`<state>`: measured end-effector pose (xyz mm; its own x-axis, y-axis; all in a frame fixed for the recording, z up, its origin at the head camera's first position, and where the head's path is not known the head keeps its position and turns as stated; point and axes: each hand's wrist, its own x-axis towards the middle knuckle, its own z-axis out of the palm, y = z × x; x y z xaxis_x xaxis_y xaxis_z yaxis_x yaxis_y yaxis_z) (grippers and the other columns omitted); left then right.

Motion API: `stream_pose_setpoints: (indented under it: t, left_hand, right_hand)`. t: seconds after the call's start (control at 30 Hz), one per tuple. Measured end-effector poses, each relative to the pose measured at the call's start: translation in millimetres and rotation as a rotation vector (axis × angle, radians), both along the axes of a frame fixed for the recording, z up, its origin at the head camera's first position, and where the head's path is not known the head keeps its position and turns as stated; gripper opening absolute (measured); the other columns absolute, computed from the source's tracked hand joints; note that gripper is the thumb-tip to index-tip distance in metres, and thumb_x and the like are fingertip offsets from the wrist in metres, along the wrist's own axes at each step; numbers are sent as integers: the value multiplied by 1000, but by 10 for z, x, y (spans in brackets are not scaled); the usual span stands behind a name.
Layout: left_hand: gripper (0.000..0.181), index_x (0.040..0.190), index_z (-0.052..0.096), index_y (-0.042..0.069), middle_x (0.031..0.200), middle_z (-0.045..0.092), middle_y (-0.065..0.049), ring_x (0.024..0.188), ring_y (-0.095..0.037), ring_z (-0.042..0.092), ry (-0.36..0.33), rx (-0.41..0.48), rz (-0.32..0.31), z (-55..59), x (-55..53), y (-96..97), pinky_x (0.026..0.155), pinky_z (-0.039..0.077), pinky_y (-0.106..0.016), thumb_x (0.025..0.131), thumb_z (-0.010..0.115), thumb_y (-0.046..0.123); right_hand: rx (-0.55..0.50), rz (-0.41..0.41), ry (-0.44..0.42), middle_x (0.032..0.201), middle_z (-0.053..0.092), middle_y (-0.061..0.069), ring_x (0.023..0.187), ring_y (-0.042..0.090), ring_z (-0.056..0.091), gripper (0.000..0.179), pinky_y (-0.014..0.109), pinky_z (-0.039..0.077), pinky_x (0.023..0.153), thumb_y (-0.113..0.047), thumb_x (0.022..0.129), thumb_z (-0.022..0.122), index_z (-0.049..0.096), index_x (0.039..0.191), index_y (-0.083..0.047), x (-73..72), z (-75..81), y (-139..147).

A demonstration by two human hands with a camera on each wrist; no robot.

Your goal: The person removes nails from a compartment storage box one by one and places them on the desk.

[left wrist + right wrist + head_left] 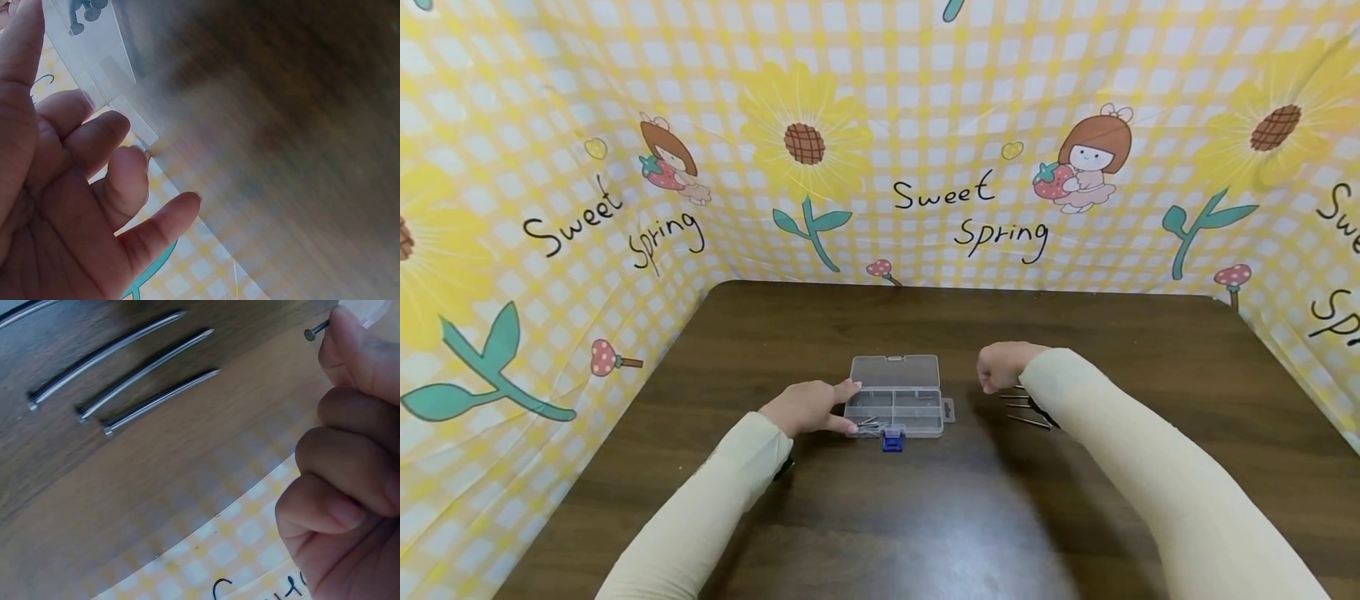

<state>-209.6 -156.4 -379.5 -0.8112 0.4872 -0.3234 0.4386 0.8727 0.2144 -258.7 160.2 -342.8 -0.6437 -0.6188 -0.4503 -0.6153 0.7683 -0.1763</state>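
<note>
A clear plastic compartment box (919, 432) lies on the table with its lid (895, 372) swung back and a blue latch (892, 443) at the front. Thin metal nails (869, 424) rest in its front left compartment. My left hand (808, 406) holds the box at its left end, thumb near the front corner and index finger near the hinge; the other fingers curve loosely in the left wrist view. To the right of the box, my right hand (1000, 367) pinches a nail (310, 334) between thumb and index finger, its head sticking out.
Several loose nails (162, 399) lie side by side on the brown table (940, 508), partly under the right forearm in the head view. A yellow checked cloth (917, 100) hangs behind the table and at both sides.
</note>
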Motion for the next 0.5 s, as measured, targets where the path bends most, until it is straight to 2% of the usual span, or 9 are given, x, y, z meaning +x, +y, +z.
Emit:
stream_pose_setpoints:
  t: [0.23, 0.43, 0.5]
  left_hand:
    - [77, 148, 38, 10, 150, 37, -9, 127, -30, 48, 7, -8, 1, 9, 6, 12, 101, 40, -44, 85, 67, 43]
    - [78, 148, 38, 10, 150, 37, -6, 127, -29, 49, 11, -23, -1, 2, 19, 24, 101, 41, -44, 84, 67, 44]
    - [78, 148, 38, 11, 150, 37, -6, 127, -29, 49, 11, -28, 0, -3, 18, 22, 101, 41, -43, 85, 67, 44]
  right_hand:
    - [9, -26, 11, 69, 57, -8, 63, 7, 47, 20, 24, 44, 61, -7, 89, 65, 66, 69, -8, 15, -7, 156]
    - [-36, -71, -31, 59, 38, -8, 56, 7, 32, 37, 22, 31, 55, -3, 91, 60, 46, 58, -14, 26, 0, 369]
    - [-53, -83, -31, 59, 37, -8, 55, 8, 31, 37, 22, 30, 55, -2, 90, 60, 45, 58, -14, 29, 2, 451]
